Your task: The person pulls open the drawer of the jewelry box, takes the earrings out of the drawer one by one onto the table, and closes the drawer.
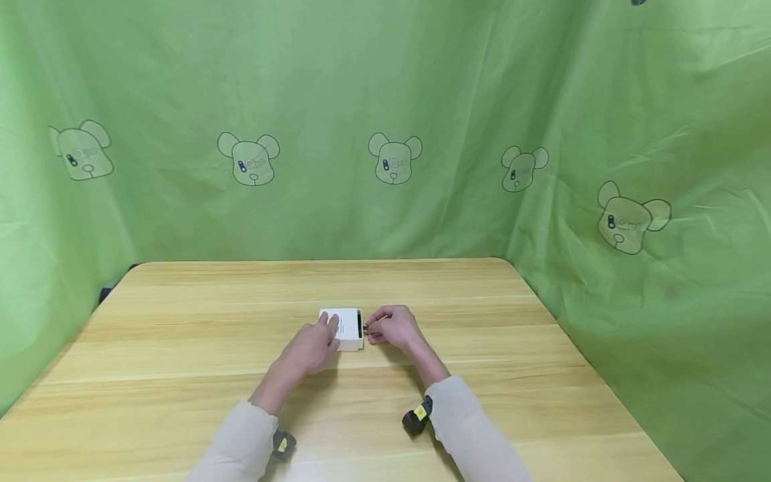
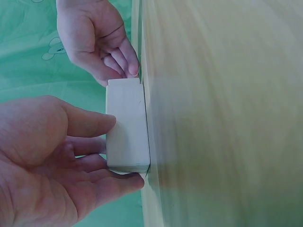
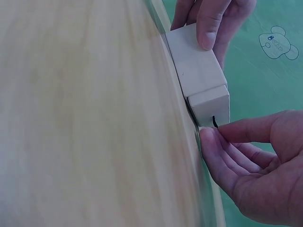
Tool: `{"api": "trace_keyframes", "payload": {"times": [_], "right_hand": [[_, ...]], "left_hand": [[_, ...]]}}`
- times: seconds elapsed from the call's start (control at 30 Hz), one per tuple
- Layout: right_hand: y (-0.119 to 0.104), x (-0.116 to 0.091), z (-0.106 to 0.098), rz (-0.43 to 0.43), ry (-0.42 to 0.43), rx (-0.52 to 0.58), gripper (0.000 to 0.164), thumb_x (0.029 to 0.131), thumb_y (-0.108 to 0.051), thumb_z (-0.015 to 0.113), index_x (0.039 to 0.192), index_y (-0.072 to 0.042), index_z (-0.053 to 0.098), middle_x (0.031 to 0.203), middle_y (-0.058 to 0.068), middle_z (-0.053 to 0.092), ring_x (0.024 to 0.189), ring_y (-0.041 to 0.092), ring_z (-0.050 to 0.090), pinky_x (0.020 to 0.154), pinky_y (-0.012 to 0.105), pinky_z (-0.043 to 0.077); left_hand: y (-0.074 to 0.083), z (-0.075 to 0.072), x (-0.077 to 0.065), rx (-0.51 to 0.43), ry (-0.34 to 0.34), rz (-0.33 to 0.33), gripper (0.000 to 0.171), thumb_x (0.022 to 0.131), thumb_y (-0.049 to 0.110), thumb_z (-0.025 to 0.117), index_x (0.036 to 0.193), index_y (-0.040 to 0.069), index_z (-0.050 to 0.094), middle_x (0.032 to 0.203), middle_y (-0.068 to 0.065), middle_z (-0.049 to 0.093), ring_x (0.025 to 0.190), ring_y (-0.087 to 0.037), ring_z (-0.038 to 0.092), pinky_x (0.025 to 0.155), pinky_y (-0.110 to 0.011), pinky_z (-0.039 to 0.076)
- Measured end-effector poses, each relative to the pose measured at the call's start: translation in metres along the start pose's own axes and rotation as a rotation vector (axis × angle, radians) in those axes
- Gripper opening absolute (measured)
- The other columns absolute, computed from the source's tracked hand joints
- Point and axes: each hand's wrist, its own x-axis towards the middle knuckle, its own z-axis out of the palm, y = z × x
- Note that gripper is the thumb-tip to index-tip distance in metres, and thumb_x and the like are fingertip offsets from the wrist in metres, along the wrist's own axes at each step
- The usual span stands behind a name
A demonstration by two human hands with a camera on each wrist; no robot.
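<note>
Pinching black tab (image 3: 214, 121) with right fingers (image 3: 248, 130), gripping box (image 3: 196, 64) with left fingers (image 3: 212, 21); might lose tab if tugging askew

Box (image 1: 348, 326), seemingly matt card; wood-grained table (image 1: 181, 341)

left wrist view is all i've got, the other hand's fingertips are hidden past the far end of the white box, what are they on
Observer: The right wrist view shows the right hand pinching a short black tab at that end of the white box.
Operator: ok and is anything printed on top, i only see a blank side
Observer: Yes, from the head view the top carries small print, too small to read.
Operator: can you see inside at that end
Observer: Only a dark strip just past the edge of the top; I can't tell what it is.
</note>
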Motion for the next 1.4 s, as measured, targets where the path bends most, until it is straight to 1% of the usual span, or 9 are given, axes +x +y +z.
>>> {"api": "trace_keyframes", "payload": {"times": [0.1, 0.37, 0.6, 0.93, 1.1, 1.4], "right_hand": [[0.0003, 0.0006, -0.0015, 0.005, 0.008, -0.007, 0.013, 0.086, 0.008, 0.068, 0.098, 0.007, 0.072, 0.088, 0.019, 0.076, 0.067, 0.022, 0.074, 0.068, 0.033, 0.063], [0.0001, 0.0006, -0.0043, 0.012, 0.002, -0.027, 0.013, 0.086, 0.006, 0.068, 0.098, 0.006, 0.072, 0.089, 0.018, 0.076, 0.071, 0.025, 0.075, 0.070, 0.034, 0.063], [-0.0010, -0.0004, -0.0040, -0.002, 0.010, -0.027, 0.012, 0.086, 0.007, 0.068, 0.097, 0.007, 0.072, 0.087, 0.019, 0.076, 0.070, 0.026, 0.075, 0.069, 0.034, 0.063], [0.0012, 0.0017, -0.0035, -0.013, 0.005, -0.058, 0.012, 0.086, 0.008, 0.068, 0.098, 0.007, 0.072, 0.087, 0.018, 0.076, 0.068, 0.024, 0.074, 0.068, 0.033, 0.063], [0.0007, 0.0016, -0.0068, 0.002, -0.006, -0.073, 0.012, 0.087, 0.006, 0.069, 0.098, 0.004, 0.073, 0.087, 0.017, 0.076, 0.070, 0.024, 0.074, 0.068, 0.033, 0.063], [0.0011, 0.0032, -0.0102, 0.005, -0.010, -0.069, 0.013, 0.087, 0.006, 0.068, 0.099, 0.007, 0.072, 0.087, 0.019, 0.075, 0.068, 0.023, 0.073, 0.069, 0.034, 0.063]], "left_hand": [[0.0001, 0.0004, 0.0003, -0.007, -0.004, 0.004, 0.054, 0.104, 0.015, 0.054, 0.151, -0.006, 0.039, 0.159, -0.032, 0.032, 0.053, -0.015, 0.041, 0.062, -0.031, 0.048], [0.0005, 0.0018, -0.0004, -0.020, -0.005, 0.006, 0.054, 0.104, 0.015, 0.055, 0.152, -0.006, 0.039, 0.159, -0.032, 0.031, 0.051, -0.013, 0.039, 0.057, -0.027, 0.045], [0.0002, 0.0016, -0.0004, -0.013, 0.000, -0.002, 0.054, 0.104, 0.015, 0.055, 0.151, -0.005, 0.039, 0.159, -0.031, 0.032, 0.052, -0.013, 0.039, 0.059, -0.027, 0.044], [0.0004, 0.0020, -0.0013, -0.012, 0.006, -0.006, 0.054, 0.103, 0.013, 0.056, 0.151, -0.006, 0.040, 0.159, -0.030, 0.032, 0.047, -0.009, 0.034, 0.053, -0.023, 0.041], [0.0008, 0.0025, -0.0019, -0.027, -0.003, -0.018, 0.054, 0.103, 0.012, 0.056, 0.151, -0.005, 0.039, 0.160, -0.029, 0.030, 0.047, -0.009, 0.034, 0.052, -0.022, 0.041], [0.0013, 0.0030, -0.0009, -0.039, -0.010, -0.036, 0.055, 0.104, 0.013, 0.055, 0.153, -0.003, 0.037, 0.162, -0.026, 0.028, 0.047, -0.009, 0.035, 0.053, -0.023, 0.042]]}}
